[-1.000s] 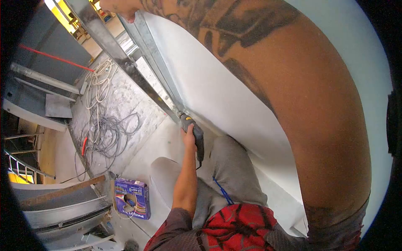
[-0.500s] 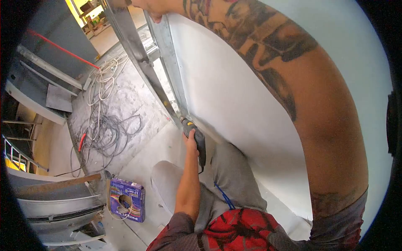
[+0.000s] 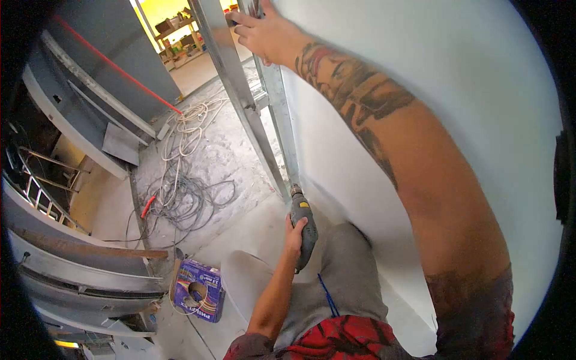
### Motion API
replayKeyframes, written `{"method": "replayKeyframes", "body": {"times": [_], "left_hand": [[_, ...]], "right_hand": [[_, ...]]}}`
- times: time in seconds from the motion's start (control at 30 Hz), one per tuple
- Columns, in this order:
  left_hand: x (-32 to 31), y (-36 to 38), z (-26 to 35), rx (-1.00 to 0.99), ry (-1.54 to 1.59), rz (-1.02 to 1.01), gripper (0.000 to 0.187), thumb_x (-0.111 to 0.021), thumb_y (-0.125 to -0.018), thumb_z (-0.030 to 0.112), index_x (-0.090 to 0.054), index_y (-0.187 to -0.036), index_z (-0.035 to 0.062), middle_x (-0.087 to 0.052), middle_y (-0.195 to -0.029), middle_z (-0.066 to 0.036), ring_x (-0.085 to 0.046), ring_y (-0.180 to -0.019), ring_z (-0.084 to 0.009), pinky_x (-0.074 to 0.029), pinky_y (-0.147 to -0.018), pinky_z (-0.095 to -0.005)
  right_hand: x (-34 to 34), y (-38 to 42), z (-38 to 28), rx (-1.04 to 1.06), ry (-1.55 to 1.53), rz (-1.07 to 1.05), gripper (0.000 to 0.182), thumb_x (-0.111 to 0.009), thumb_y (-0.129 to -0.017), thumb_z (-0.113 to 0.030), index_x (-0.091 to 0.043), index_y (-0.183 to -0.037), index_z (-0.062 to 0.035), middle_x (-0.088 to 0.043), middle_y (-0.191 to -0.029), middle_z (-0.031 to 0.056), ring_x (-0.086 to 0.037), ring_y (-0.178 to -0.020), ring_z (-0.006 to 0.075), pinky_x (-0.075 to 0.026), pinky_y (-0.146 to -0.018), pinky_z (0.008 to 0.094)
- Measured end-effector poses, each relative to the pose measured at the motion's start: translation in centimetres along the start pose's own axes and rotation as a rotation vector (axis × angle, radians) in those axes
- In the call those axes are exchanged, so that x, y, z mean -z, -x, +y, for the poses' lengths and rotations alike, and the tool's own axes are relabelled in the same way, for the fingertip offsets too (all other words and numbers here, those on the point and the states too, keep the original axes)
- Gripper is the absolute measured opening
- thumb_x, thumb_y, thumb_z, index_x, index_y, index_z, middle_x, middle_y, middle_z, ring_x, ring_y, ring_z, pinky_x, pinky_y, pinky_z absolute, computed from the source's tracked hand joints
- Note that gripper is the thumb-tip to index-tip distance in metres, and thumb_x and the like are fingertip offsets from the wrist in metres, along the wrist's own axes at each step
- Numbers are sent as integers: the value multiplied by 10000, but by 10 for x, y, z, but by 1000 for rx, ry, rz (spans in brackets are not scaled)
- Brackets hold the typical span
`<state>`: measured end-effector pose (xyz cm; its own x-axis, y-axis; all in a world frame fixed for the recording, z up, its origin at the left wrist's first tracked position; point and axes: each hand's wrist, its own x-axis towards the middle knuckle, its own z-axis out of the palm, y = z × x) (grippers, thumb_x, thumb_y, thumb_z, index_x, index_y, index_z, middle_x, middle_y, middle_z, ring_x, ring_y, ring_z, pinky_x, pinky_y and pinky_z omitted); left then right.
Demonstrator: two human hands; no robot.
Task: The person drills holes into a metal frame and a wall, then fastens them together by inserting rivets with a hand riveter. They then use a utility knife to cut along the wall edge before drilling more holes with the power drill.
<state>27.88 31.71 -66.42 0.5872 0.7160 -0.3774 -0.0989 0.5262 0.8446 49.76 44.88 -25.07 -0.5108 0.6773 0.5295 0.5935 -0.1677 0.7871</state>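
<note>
My left hand [image 3: 295, 231] is wrapped round the body of a dark grey drill [image 3: 306, 234] with a yellow mark. Its chuck points away from me, at the foot of the metal stud frame [image 3: 289, 147] beside the white wall panel [image 3: 348, 132]. I cannot make out whether the tip touches the metal. My right arm stretches up along the panel, and my right hand [image 3: 264, 36] lies against the upper part of the frame. Its fingers are spread over the edge of the metal, not closed round it.
Coiled white and grey cables [image 3: 180, 174] lie on the dusty floor left of the frame. Close by my left knee is a purple cable box [image 3: 201, 288]. A wooden strip [image 3: 90, 246] and a ladder [image 3: 48, 198] are at the left. Shelves [image 3: 180, 36] stand beyond the doorway.
The view has shifted, so the scene sits further right and more of my right hand shows. Its fingers now appear spread. The drill stays at the foot of the frame in my left hand.
</note>
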Motion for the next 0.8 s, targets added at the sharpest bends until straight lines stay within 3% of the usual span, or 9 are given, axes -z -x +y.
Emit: {"method": "replayKeyframes", "body": {"times": [0.07, 0.13, 0.3, 0.37, 0.53, 0.63, 0.67, 0.73, 0.8], "left_hand": [[2, 30, 8, -60, 2, 2, 777, -672, -855, 212, -247, -1475, 16, -517, -1243, -168, -573, -1040, -256, -496, -877, -366], [1, 57, 17, -126, 6, -2, 786, -677, -849, 209, -244, -1478, 22, -500, -1262, -165, -565, -1048, -252, -494, -884, -365], [-5, 99, 52, -370, 106, -143, 966, -746, -781, 304, -135, -1487, 54, -462, -1268, -154, -533, -1103, -253, -485, -916, -376], [-20, 114, 77, -339, 79, -176, 1027, -755, -765, 362, -88, -1487, 64, -453, -1260, -149, -521, -1119, -262, -470, -944, -384], [-54, 122, 94, -481, 86, -166, 1032, -735, -786, 395, -52, -1516, 139, -404, -1327, -185, -502, -1182, -295, -453, -978, -423], [-75, 129, 108, -482, -27, -227, 1062, -728, -799, 427, -5, -1521, 132, -345, -1399, -198, -441, -1243, -289, -375, -1039, -397], [-73, 128, 117, -517, -35, -321, 910, -675, -878, 361, -109, -1511, 32, -378, -1412, -192, -397, -1304, -315, -218, -1142, -395], [-48, 120, 171, -670, -832, -179, 730, -662, -913, 283, -286, -1477, 12, -464, -1386, -184, -431, -1290, -284, -282, -1106, -391], [-61, 100, 243, -984, -905, 311, 630, -728, -869, 243, -444, -1368, -17, -549, -1276, -181, -521, -1176, -298, -405, -978, -409]], "right_hand": [[-2, 11, -18, -31, 2, 73, 259, -617, -881, -230, -684, -1057, -53, -573, -1318, 186, -429, -1360, 250, -403, -1042, 520], [29, 32, -53, -366, -89, 2, 442, -665, -826, -190, -592, -1259, -132, -339, -1527, 151, -164, -1478, 301, -221, -1157, 536], [156, 190, -175, -1088, -1350, -196, 471, -738, -802, -273, -635, -1207, -55, -522, -1358, 228, -458, -1301, 376, -368, -1086, 445], [201, 241, -229, -1210, -1773, -150, 781, -831, -702, -350, -506, -1337, -34, -516, -1339, 188, -500, -1259, 312, -384, -1065, 420], [238, 259, -289, -1351, -1898, 221, 1082, -911, -600, -392, -358, -1432, 23, -491, -1367, 206, -452, -1311, 302, -359, -1088, 420], [227, 267, -279, -1444, -1748, 246, 1078, -933, -588, -333, -363, -1427, 31, -495, -1371, 203, -473, -1294, 294, -379, -1072, 425], [218, 270, -285, -1413, -1578, 460, 871, -852, -704, -193, -384, -1401, 38, -536, -1323, 225, -554, -1215, 310, -432, -1037, 428], [224, 284, -279, -1634, -1961, 514, 778, -799, -745, -138, -396, -1387, 39, -564, -1284, 228, -592, -1162, 311, -459, -1016, 422], [230, 286, -262, -1846, -2362, 628, 619, -698, -809, -117, -415, -1343, 19, -591, -1184, 177, -646, -999, 307, -548, -890, 440]]}}
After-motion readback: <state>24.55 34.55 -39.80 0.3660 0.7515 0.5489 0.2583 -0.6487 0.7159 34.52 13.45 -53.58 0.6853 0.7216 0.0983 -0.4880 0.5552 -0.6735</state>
